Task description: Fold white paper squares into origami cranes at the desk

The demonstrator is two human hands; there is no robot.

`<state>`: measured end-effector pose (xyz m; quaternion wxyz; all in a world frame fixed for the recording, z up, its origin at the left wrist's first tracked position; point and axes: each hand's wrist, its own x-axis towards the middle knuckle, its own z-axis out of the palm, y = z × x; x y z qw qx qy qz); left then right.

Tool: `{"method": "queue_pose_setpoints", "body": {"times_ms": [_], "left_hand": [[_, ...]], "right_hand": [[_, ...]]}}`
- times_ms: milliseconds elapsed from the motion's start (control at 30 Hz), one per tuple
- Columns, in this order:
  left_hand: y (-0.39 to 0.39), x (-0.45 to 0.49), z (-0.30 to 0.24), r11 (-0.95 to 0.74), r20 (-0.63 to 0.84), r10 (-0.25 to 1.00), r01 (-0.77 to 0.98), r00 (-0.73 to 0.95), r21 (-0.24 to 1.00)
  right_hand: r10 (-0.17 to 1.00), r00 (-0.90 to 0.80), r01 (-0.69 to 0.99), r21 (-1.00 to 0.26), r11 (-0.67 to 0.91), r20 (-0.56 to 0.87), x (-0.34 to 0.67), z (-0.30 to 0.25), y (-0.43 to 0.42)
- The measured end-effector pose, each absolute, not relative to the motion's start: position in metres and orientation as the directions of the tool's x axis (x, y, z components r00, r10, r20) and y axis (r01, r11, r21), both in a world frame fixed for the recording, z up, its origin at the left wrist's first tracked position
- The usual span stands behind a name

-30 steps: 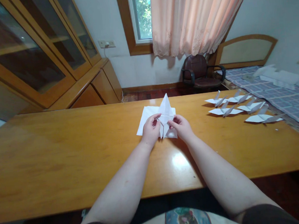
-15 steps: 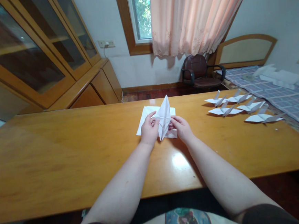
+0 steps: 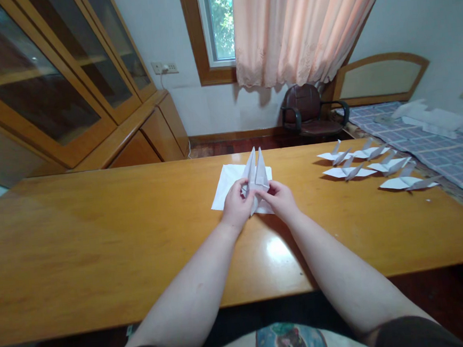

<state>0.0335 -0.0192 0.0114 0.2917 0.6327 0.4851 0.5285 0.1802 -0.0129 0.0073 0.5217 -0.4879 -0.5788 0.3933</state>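
Between my two hands is a folded white origami paper [image 3: 259,177], its two long points standing side by side and aimed away from me. My left hand [image 3: 237,204] is closed on its left edge, thumb on the near face. On the other side my right hand [image 3: 280,199] pinches the lower right part, its thumb close to the left one. Some fingers are hidden behind the paper. Beneath it, flat white paper sheets [image 3: 225,187] lie on the table.
Several folded white paper cranes [image 3: 347,172] stand at the right end of the wooden table [image 3: 120,241]. Past that end is a bed [image 3: 446,151] with a checked cover. A brown armchair [image 3: 309,111] stands behind the table, and a glass-door cabinet [image 3: 88,83] is at the left.
The folded paper has turned from one broad diamond face to show two separate upper points. Both hands have shifted inward, with their thumbs now close together on its near face.
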Motion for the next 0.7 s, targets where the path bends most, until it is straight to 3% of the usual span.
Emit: {"method": "queue_pose_setpoints", "body": {"times_ms": [167,333,500,600,700], "left_hand": [[-0.0156,0.0311,0.007,-0.326,0.329,0.944,0.079,-0.032,0.942],[-0.0135,0.0297,0.009,-0.318,0.33,0.943,0.163,-0.052,0.934],[-0.0131,0.0296,0.0137,-0.373,0.384,0.923,0.225,-0.004,0.9],[-0.0135,0.0288,0.014,-0.377,0.389,0.921,0.233,-0.007,0.896],[-0.0142,0.0278,0.0132,-0.41,0.443,0.897,0.352,-0.012,0.841]], "right_hand": [[0.983,0.117,-0.038,-0.988,0.15,0.144,0.1811,0.0063,-0.0086],[0.999,-0.009,-0.246,-0.969,0.031,0.034,0.1797,0.0073,-0.0068],[0.995,-0.034,-0.293,-0.953,0.082,0.096,0.1762,0.0093,-0.0106],[0.995,-0.089,-0.301,-0.953,0.023,0.053,0.1755,0.0099,-0.0128],[0.999,-0.035,-0.29,-0.957,0.018,0.03,0.1762,0.0116,-0.0142]]}}
